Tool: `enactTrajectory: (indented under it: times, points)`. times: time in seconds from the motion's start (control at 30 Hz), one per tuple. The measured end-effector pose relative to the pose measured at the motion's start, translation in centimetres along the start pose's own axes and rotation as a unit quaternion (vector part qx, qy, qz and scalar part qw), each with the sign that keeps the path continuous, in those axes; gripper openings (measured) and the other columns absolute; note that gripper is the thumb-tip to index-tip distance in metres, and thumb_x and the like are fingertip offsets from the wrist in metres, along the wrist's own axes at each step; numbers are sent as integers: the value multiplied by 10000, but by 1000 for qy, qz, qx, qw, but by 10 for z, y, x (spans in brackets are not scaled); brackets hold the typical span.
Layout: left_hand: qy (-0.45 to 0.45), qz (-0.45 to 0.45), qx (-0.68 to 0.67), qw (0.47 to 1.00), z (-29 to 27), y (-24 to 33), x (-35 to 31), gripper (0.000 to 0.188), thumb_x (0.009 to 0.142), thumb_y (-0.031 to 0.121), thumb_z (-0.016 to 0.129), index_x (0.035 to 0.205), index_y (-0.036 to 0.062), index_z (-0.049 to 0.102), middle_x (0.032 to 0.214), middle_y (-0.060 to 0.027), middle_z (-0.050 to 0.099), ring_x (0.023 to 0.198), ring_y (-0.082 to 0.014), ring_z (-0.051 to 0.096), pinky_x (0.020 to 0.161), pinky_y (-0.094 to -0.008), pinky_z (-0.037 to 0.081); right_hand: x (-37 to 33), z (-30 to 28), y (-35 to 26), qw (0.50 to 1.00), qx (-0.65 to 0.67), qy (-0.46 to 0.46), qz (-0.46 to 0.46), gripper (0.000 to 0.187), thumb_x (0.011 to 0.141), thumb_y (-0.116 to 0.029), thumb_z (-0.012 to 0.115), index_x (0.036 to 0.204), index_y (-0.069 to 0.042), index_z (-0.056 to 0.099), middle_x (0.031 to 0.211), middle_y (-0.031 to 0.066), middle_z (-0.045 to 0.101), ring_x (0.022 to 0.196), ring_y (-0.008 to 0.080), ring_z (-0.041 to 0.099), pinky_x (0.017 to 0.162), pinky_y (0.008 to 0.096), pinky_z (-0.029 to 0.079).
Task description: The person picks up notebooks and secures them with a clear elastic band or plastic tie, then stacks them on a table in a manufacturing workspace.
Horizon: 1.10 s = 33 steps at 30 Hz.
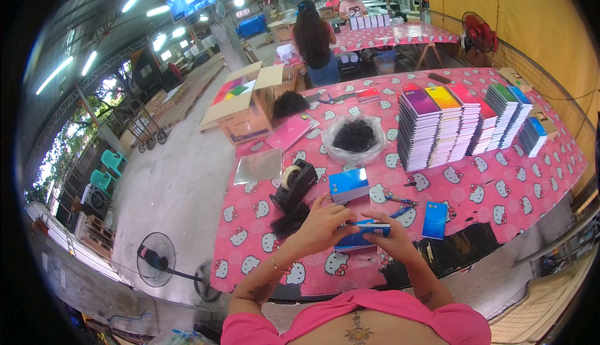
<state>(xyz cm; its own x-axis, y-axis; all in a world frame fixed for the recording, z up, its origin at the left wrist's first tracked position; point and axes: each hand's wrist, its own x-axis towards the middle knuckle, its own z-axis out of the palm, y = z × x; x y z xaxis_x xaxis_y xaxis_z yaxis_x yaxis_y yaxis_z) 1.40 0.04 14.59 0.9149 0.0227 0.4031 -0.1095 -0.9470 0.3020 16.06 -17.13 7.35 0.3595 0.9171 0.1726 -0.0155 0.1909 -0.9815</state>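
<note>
At the table's near edge, a small blue notebook (356, 240) is tilted up between my two hands. My left hand (322, 225) has its fingers bent in at the notebook's upper left edge; whether they pinch something small there is hidden. The other end is gripped by my right hand (390, 237), thumb in front and fingers behind. Just beyond lies a short stack of blue notebooks (349, 185). A single blue notebook (434, 220) lies flat to the right, and a few pens (400, 201) rest between it and the stack.
A black tape dispenser (295, 185) stands left of the stack. Behind sits a plastic bag of black strands (355, 139). Tall piles of coloured notebooks (420, 129) fill the right rear. An open carton (247, 120) is at the far left, and a floor fan (156, 257) stands beside the table.
</note>
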Motion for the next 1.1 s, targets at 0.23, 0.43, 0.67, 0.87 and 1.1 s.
enactTrajectory:
  times: [0.23,0.43,0.67,0.87,1.1]
  points:
    - [24,-31,203,978,21,12,-8,574,900,475,623,1317,92,523,1314,-122,527,1286,-299,463,1136,-652,105,1,3,7,999,30,28,-21,499,886,-58,712,1356,-44,545,1113,42,653,972,85,590,844,249,492]
    - [16,-73,202,976,74,20,-48,939,903,611,525,1488,-74,263,1587,-261,209,1504,-387,138,1137,-663,-34,-2,14,17,997,13,69,-21,417,898,-62,698,1295,-2,586,1053,49,668,940,86,598,823,258,507]
    - [15,-73,151,986,71,34,-40,928,926,619,460,1499,-77,241,1591,-274,184,1502,-413,120,1139,-657,-43,2,17,7,991,92,93,2,392,916,-50,663,1297,14,595,1120,78,685,998,101,625,898,286,521]
    - [35,-96,204,974,50,23,-18,853,966,573,412,1498,-73,245,1585,-286,186,1492,-426,143,1135,-668,-14,2,21,15,995,65,76,-2,373,906,-51,682,1264,28,610,1073,62,692,935,97,630,836,259,525]
    - [102,-69,172,977,36,17,-17,341,929,280,636,1206,82,621,1205,-88,640,1190,-244,581,1160,-591,136,-2,16,32,998,-30,52,-22,243,894,-86,714,1126,-17,685,943,13,688,850,62,593,744,252,488]
